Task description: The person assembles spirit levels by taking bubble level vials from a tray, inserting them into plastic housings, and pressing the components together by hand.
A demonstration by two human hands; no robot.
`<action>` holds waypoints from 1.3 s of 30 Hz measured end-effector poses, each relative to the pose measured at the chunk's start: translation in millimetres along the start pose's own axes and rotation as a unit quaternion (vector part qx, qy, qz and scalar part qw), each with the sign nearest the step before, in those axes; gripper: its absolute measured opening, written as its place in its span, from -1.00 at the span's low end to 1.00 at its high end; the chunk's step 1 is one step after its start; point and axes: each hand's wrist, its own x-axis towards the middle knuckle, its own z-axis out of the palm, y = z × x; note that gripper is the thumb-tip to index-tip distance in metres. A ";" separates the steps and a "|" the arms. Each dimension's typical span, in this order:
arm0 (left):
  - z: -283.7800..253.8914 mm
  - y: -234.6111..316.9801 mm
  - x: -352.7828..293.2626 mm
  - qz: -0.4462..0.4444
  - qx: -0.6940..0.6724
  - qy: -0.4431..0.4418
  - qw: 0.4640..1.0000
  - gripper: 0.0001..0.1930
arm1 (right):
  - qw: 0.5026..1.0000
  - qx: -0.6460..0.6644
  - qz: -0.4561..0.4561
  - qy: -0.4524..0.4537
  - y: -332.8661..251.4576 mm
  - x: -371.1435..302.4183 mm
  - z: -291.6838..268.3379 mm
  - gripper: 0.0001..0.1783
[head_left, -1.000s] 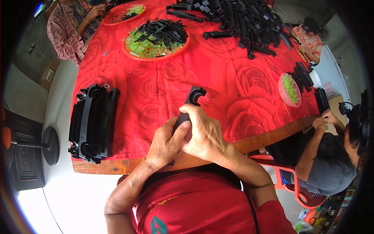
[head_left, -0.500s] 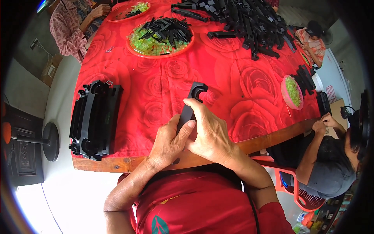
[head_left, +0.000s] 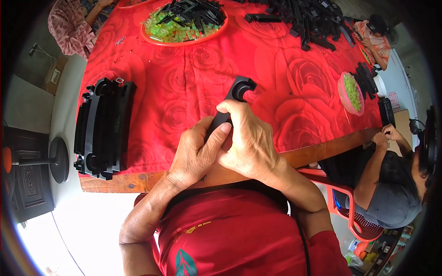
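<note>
Both hands are closed around one long black plastic part (head_left: 239, 89), held tilted over the front edge of the table. Its far end, with a rounded notch, sticks out beyond the fingers, while the hands cover most of the rest. My left hand (head_left: 193, 149) grips it from the left with the thumb laid along it. On the right side, my right hand (head_left: 251, 145) wraps round it, its thumb pressing near the notched end. A row of similar black parts (head_left: 103, 126) lies side by side at the left of the table.
A tray (head_left: 184, 43) of yellow-green pieces and black strips stands at the far side, beside a heap of black parts (head_left: 308, 23). A pink bowl (head_left: 343, 99) of green pieces is at the right. A co-worker (head_left: 386, 184) sits at right; the wooden table edge (head_left: 317, 154) runs close by.
The view has shifted, so the trays and heap sit higher in the picture. Both hands still grip the black part, its notched end now a little higher in the picture.
</note>
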 end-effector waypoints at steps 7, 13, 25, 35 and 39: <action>2.6 -1.9 3.0 0.016 -0.008 -0.001 1.000 -0.60 | 1.000 -0.018 0.016 -0.010 -0.6 -1.3 -2.2 -0.20; -30.8 6.9 3.0 -0.069 -0.029 -0.058 0.995 -0.52 | 0.998 0.050 -0.026 -0.003 -4.3 9.0 -27.3 -0.48; -38.7 33.3 -2.7 -0.211 -0.132 -0.204 0.947 -0.46 | 0.925 0.294 0.207 -0.120 44.5 16.3 -44.8 -0.44; -30.7 21.2 -11.2 -0.055 0.064 -0.110 0.990 -0.78 | 0.928 0.308 0.190 -0.086 29.2 14.5 -47.5 -0.55; -29.3 22.4 -13.0 -0.028 0.081 -0.084 0.993 -0.82 | 0.935 0.298 0.180 -0.067 27.1 14.9 -45.0 -0.53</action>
